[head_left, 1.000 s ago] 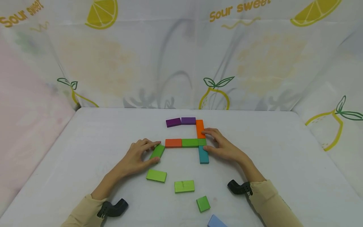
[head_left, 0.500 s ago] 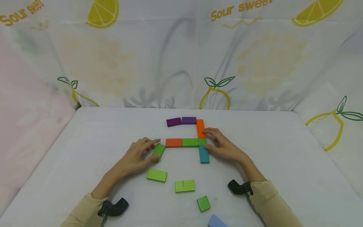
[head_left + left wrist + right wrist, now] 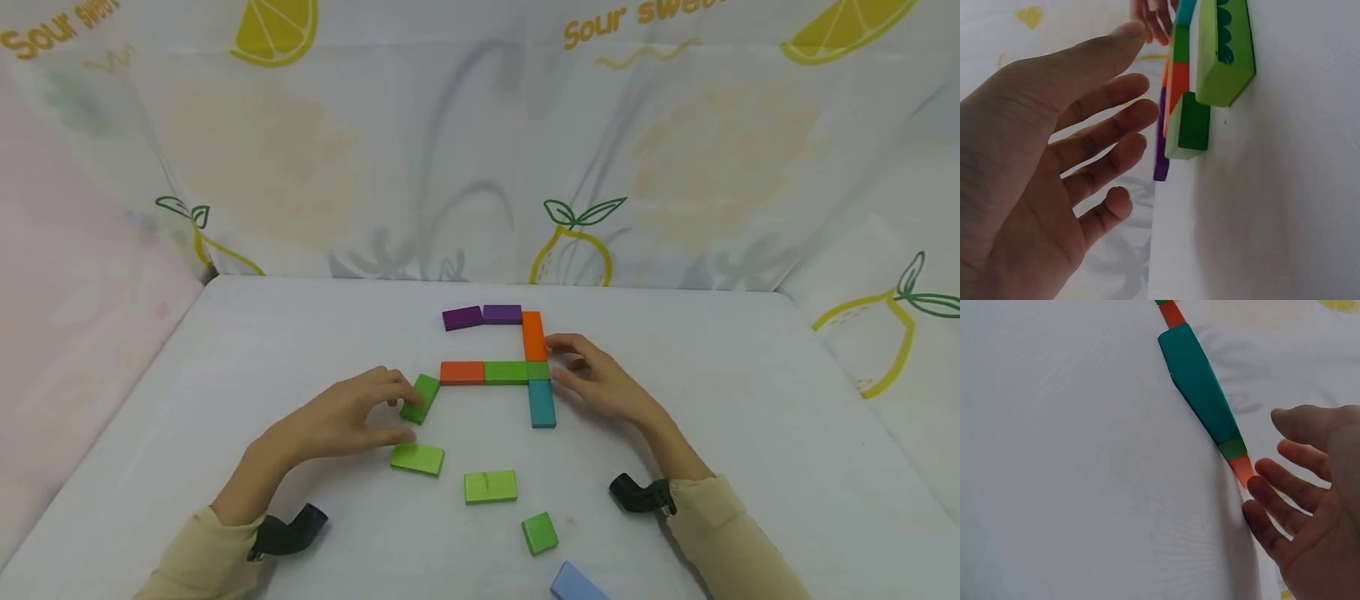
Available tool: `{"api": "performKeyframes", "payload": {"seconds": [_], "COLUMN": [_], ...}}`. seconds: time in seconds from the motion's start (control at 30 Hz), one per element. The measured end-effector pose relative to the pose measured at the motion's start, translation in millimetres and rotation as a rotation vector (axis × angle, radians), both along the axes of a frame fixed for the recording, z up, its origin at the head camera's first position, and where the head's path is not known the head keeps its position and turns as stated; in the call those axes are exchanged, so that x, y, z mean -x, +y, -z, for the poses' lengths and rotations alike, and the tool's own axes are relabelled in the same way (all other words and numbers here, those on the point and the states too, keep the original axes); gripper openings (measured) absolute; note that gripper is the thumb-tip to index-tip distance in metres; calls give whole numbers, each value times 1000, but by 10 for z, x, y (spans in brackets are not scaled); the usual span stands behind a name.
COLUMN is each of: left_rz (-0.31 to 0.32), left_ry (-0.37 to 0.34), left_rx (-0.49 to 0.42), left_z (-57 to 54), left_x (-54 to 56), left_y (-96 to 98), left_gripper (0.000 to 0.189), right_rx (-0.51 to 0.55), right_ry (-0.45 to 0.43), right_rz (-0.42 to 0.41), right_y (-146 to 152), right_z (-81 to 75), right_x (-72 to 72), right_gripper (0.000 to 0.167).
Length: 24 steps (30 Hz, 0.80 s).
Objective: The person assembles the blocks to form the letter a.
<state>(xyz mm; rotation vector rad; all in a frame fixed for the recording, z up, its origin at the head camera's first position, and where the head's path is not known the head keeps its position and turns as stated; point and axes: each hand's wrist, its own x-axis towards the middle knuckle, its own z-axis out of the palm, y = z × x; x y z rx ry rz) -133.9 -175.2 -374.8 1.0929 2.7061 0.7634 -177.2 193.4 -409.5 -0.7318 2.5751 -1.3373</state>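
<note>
A flat arrangement of coloured blocks lies mid-table. An orange block, a small green square and a teal block form a column. A green block and a red-orange one run leftward from it. At that row's left end lies a slanted green block. My left hand hovers loosely beside it, fingers overlapping it in the head view, thumb near a light green block. In the left wrist view the hand holds nothing. My right hand is relaxed just right of the column.
Two purple blocks, one violet and one darker, lie at the back. Toward the front are another light green block, a green square and a blue block. A printed cloth hangs behind the white table.
My left hand has let go of the slanted green block and its thumb has shifted toward the light green one. My right hand has drawn back rightward from the orange and teal blocks.
</note>
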Motion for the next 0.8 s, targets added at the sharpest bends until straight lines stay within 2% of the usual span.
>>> {"api": "performKeyframes", "payload": {"seconds": [0.17,0.4,0.6,0.8], "left_rz": [71,117,127,126], "left_ry": [-59,-54,-37,-57], "left_rx": [67,107,131,125], "left_z": [-101,-92,-50,-15], "left_x": [-94,-148,-142,-170], "left_y": [90,188,206,209], "left_gripper": [36,39,40,43], "right_rx": [-18,-140,-261,-288], "right_ry": [49,84,37,-20], "right_rz": [-25,-140,-266,-367], "right_y": [-42,-233,-423,-554], "right_z": [-114,-296,-414,-406], "right_x": [-49,-230,-442,-589], "right_gripper": [43,25,27,26]}}
